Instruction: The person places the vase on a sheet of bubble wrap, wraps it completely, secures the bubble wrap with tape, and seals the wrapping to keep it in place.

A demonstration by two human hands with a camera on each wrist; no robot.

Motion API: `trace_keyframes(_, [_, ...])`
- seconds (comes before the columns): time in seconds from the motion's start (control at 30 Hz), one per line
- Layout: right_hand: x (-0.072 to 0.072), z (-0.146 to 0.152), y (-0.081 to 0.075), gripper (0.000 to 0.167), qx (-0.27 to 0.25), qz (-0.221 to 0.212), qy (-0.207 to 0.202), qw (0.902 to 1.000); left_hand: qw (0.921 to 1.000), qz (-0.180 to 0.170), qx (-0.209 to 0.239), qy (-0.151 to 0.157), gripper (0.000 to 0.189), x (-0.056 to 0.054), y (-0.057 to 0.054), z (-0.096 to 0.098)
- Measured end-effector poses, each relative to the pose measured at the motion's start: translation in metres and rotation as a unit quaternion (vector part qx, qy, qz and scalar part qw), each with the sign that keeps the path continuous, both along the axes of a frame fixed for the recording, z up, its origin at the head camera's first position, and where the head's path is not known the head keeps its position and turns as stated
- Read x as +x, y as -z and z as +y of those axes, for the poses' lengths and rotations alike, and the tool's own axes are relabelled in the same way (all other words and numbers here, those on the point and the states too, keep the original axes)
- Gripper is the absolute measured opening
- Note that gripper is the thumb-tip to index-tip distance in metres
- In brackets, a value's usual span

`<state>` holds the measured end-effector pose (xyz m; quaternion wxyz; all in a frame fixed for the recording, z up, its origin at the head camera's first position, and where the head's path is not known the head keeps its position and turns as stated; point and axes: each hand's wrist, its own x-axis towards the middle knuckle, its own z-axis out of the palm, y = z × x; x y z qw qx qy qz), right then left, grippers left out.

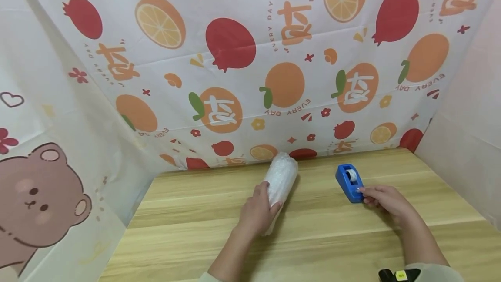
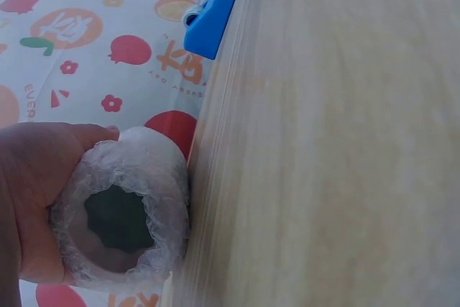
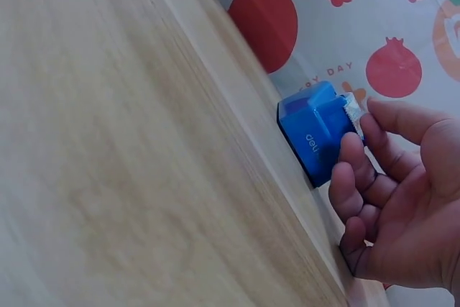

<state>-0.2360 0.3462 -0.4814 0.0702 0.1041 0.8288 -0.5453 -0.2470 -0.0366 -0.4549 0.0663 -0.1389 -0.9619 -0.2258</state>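
A long cylinder in clear bubble wrap (image 1: 283, 175) lies on the wooden table, its far end near the back wall. My left hand (image 1: 255, 211) grips it around the near half, thumb on the right side. The left wrist view shows its near end (image 2: 118, 221) as a dark greenish round inside a crumpled wrap rim. To the right stands a blue tape dispenser (image 1: 343, 182) with a small roll of tape (image 1: 351, 175) in it. My right hand (image 1: 385, 200) pinches the tape's end (image 3: 351, 111) at the dispenser's cutting edge between thumb and index finger, other fingers curled.
The wooden table top (image 1: 188, 216) ends at a fruit-printed cloth (image 1: 250, 82) hanging along the back. Pale cloth with a printed bear (image 1: 39, 203) hangs on the left, and a plain pale sheet (image 1: 465, 112) on the right. A black strap device (image 1: 399, 275) sits at the right wrist.
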Motion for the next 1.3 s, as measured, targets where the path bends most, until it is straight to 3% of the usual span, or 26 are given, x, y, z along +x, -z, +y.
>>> trace_keyframes(0.33, [0.004,-0.002,0.0,0.041,-0.032,0.0,-0.015,0.9994,0.9998,-0.011,-0.014,0.002,0.062,0.005,0.0,-0.002])
trace_keyframes(0.5, [0.009,0.004,-0.001,0.039,-0.019,0.007,-0.013,0.9997,0.9992,0.008,-0.025,0.03,0.054,0.005,0.0,0.001])
trace_keyframes(0.67, [0.009,0.0,-0.009,0.039,-0.025,0.026,-0.019,0.9992,0.9987,0.029,-0.026,0.032,0.059,0.002,0.002,0.002])
trace_keyframes(0.77, [0.007,-0.01,-0.016,0.04,-0.031,0.043,-0.024,0.9983,0.9987,0.036,-0.016,0.031,0.064,0.002,0.003,0.001])
trace_keyframes(1.07, [-0.004,-0.062,-0.032,0.046,-0.037,0.099,-0.095,0.9898,0.9989,0.038,0.02,0.017,0.073,0.006,0.004,0.004])
trace_keyframes(1.3, [-0.021,-0.104,-0.04,0.042,-0.02,0.103,-0.136,0.9851,0.998,0.059,-0.008,0.02,0.061,0.008,-0.002,0.006])
